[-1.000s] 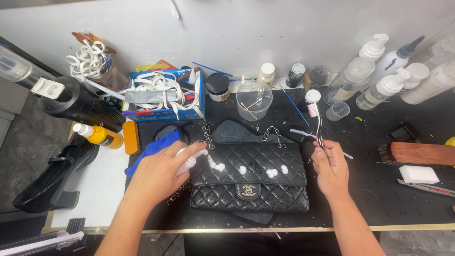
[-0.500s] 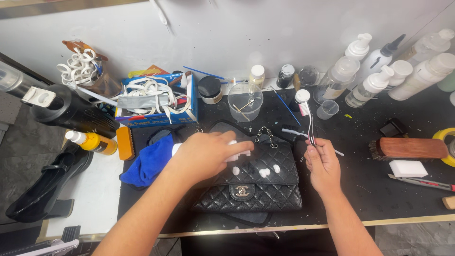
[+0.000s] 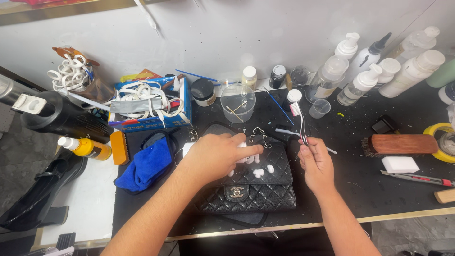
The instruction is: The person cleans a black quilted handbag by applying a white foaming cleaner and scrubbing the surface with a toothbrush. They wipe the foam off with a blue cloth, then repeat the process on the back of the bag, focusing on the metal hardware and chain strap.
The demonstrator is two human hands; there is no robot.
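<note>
Bright, even light falls from overhead, washing the white wall (image 3: pixel 265 33) pale and leaving soft, short shadows on the black mat (image 3: pixel 360 180); the wide lens bends the edges, and the left hand (image 3: pixel 215 154) blurs slightly

Head view, steeply down, close

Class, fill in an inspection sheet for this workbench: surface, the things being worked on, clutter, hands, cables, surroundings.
Surface: black bench mat, flecked white.
Things worked on: black quilted leather handbag with white foam blobs on its flap.
Clutter: blue cloth, clear plastic cup, wooden brush, white sponge block, pump bottles.
Hands: left hand presses a white dispenser bottle onto the flap; right hand holds a pink-headed toothbrush upright.
Cables: nothing seen.
Surroundings: white wall.
</note>
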